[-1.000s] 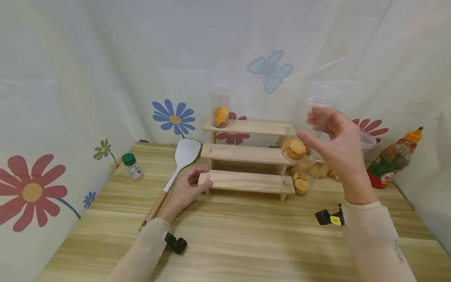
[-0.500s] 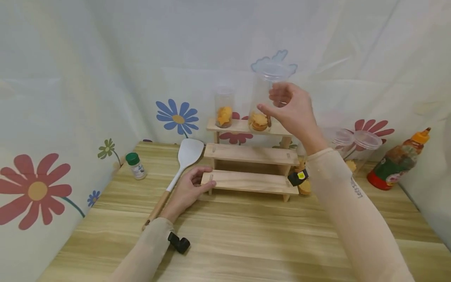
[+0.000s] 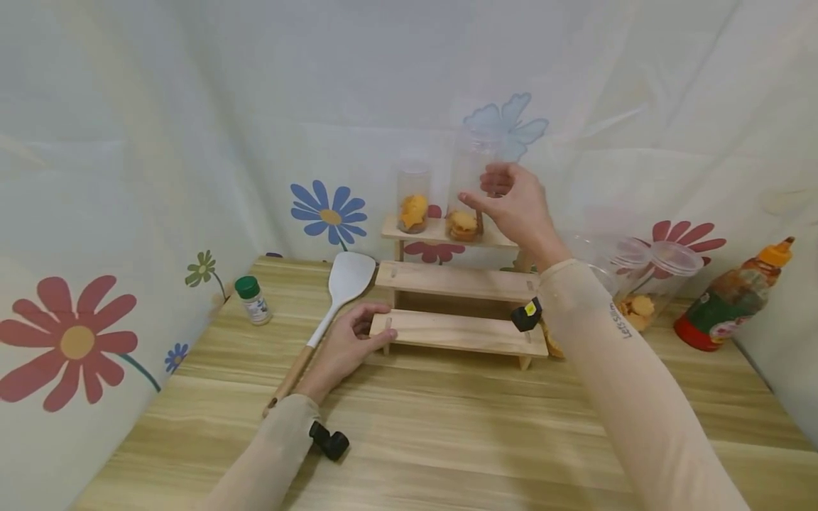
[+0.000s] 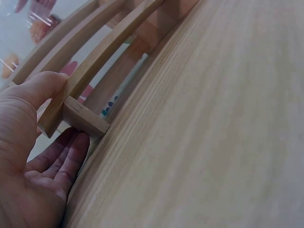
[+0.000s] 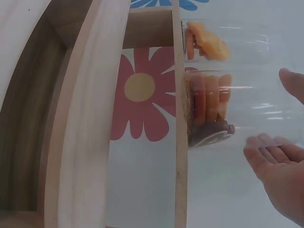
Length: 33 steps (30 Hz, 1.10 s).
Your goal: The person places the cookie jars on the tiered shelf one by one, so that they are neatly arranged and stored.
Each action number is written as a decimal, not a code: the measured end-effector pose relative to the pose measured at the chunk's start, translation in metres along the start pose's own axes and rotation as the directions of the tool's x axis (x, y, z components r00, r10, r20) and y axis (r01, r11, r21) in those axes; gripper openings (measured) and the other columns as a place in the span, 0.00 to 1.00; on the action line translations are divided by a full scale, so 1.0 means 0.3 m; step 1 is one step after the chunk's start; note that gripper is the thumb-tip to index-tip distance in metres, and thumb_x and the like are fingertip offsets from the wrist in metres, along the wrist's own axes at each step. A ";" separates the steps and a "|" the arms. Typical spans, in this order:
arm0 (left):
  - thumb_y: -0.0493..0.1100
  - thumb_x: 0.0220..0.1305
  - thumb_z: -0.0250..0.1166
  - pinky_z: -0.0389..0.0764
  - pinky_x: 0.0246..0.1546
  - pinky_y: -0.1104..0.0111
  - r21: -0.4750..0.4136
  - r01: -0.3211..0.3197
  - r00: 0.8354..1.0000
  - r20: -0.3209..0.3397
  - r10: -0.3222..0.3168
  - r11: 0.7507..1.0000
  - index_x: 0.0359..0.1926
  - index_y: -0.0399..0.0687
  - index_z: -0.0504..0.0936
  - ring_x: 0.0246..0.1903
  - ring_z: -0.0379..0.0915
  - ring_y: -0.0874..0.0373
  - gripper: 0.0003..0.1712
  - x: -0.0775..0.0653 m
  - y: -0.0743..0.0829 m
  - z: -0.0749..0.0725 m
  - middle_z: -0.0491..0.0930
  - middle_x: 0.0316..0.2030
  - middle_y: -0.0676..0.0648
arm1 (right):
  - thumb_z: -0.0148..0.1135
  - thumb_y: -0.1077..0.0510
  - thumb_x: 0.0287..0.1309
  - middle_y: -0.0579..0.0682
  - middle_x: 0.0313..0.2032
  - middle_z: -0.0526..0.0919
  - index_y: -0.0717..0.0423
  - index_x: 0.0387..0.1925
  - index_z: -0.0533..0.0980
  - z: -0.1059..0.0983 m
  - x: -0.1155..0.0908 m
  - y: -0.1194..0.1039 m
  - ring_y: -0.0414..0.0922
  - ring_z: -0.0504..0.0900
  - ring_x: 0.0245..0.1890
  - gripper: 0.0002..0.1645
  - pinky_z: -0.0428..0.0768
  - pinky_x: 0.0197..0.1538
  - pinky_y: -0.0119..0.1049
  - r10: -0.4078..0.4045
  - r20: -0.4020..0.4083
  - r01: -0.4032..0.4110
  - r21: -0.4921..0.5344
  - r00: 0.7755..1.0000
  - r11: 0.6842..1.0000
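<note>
A three-tier wooden stand (image 3: 456, 278) stands on the table. My left hand (image 3: 348, 348) holds the left end of its lowest step. In the left wrist view the thumb lies on the plank (image 4: 95, 66) and the other fingers are by the leg beneath. My right hand (image 3: 514, 206) holds a tall clear jar (image 3: 469, 174), thumb and fingers around its sides. Inside it, round orange biscuits and a dark piece lie at the bottom. The jar is upright on the top step, right of a smaller clear jar (image 3: 414, 199) with orange star-shaped pieces.
A white spatula (image 3: 348, 278) with a wooden handle and a green-capped shaker (image 3: 253, 301) lie to the left. At right stand several clear jars (image 3: 664, 273) of biscuits, partly behind the right forearm, and a sauce bottle (image 3: 731, 301). A patterned curtain (image 3: 396, 71) hangs behind.
My right hand has carried the tall jar left from above the right-hand jars to the top step, beside the smaller jar. My left hand stays on the stand.
</note>
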State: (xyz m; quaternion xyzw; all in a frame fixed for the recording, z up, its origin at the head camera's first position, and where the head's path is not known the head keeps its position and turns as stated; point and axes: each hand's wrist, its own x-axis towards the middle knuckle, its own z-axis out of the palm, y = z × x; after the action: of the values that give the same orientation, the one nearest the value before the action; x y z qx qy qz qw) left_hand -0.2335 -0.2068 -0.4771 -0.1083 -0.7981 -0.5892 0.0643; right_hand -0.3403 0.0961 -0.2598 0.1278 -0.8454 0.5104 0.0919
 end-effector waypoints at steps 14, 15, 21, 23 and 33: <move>0.42 0.70 0.81 0.83 0.50 0.69 -0.005 -0.019 1.000 -0.004 0.019 1.000 0.66 0.45 0.86 0.51 0.82 0.51 0.26 0.002 -0.007 0.006 0.86 0.58 0.39 | 0.81 0.44 0.68 0.57 0.72 0.79 0.58 0.78 0.69 0.008 0.023 0.012 0.54 0.77 0.73 0.48 0.74 0.78 0.46 0.003 0.009 -0.003 -0.006 1.000 1.000; 0.42 0.70 0.81 0.82 0.50 0.69 -0.005 -0.018 1.000 -0.005 0.018 1.000 0.66 0.45 0.86 0.51 0.82 0.51 0.26 0.002 -0.006 0.006 0.86 0.57 0.39 | 0.81 0.44 0.68 0.57 0.72 0.79 0.58 0.79 0.69 0.009 0.023 0.013 0.54 0.77 0.73 0.48 0.74 0.78 0.46 0.002 0.010 -0.002 -0.009 1.000 1.000; 0.43 0.69 0.82 0.82 0.51 0.69 0.000 -0.008 1.000 -0.005 0.008 1.000 0.66 0.46 0.86 0.52 0.82 0.49 0.27 0.005 -0.005 0.003 0.87 0.57 0.39 | 0.80 0.47 0.70 0.57 0.75 0.77 0.57 0.82 0.65 0.012 0.024 0.012 0.52 0.75 0.75 0.50 0.72 0.79 0.45 0.004 0.031 -0.004 0.002 1.000 1.000; 0.43 0.69 0.82 0.82 0.52 0.69 0.002 -0.006 1.000 -0.006 0.006 1.000 0.66 0.47 0.86 0.52 0.81 0.48 0.27 0.004 -0.004 0.002 0.87 0.58 0.40 | 0.79 0.47 0.70 0.57 0.76 0.76 0.56 0.83 0.64 0.013 0.024 0.012 0.52 0.75 0.76 0.50 0.71 0.80 0.45 0.007 0.038 -0.007 0.002 0.999 1.000; 0.43 0.69 0.82 0.82 0.52 0.69 0.011 0.005 1.000 -0.007 -0.005 1.000 0.66 0.48 0.86 0.51 0.80 0.52 0.26 0.004 -0.004 0.003 0.87 0.58 0.42 | 0.83 0.44 0.65 0.57 0.77 0.74 0.56 0.85 0.60 0.007 0.005 0.027 0.55 0.73 0.78 0.59 0.72 0.79 0.48 0.048 0.009 -0.049 0.022 0.999 0.999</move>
State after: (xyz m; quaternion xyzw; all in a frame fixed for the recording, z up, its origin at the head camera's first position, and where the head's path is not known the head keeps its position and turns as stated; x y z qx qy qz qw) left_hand -0.2349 -0.2060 -0.4782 -0.1042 -0.8012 -0.5855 0.0661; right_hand -0.3443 0.0976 -0.2670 0.1104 -0.8429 0.5213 0.0746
